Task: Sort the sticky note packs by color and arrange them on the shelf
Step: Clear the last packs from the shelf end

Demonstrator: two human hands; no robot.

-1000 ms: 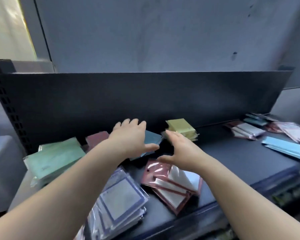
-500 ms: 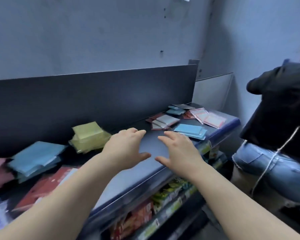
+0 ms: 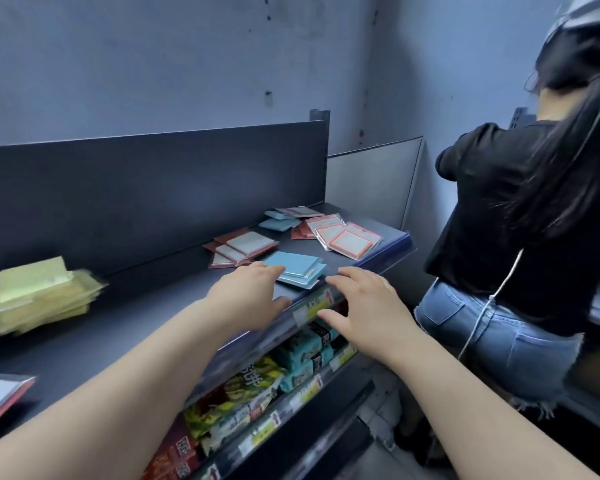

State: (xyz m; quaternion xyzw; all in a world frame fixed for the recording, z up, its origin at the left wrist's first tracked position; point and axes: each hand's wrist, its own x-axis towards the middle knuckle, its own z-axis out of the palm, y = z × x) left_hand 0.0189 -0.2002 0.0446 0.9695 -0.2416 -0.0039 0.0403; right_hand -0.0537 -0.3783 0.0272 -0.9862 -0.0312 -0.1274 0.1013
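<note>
Printed characters are seen on the snack bags (image 3: 243,386) stocked on the tier below the shelf (image 3: 135,320), but they are too small and blurred to be read. The price labels (image 3: 312,306) clipped along the shelf's front edge are likewise illegible, and no writing can be made out on any sticky note pack. The left hand (image 3: 253,296) is held flat over the shelf with the fingers straight and close together and the thumb spread to the side. Its fingertips (image 3: 274,269) are placed at the near edge of the stack of blue packs (image 3: 300,268); contact cannot be confirmed. The right hand (image 3: 364,306) is held over the front edge of the shelf, just beside the same stack, with the fingers extended and slightly spread and the thumb opened out. Nothing is gripped by either hand. The blue packs are located near the front edge of the shelf, between the two hands. Red-brown packs (image 3: 241,247) are laid just behind them, near the dark back panel (image 3: 153,188). Teal packs (image 3: 279,221) and pink-bordered packs (image 3: 347,239) are found farther toward the right end. A blurred pile of yellow packs (image 3: 38,296) is positioned well apart at the left. A second person (image 3: 499,209) is seen beyond the right end of the shelf, facing away.
</note>
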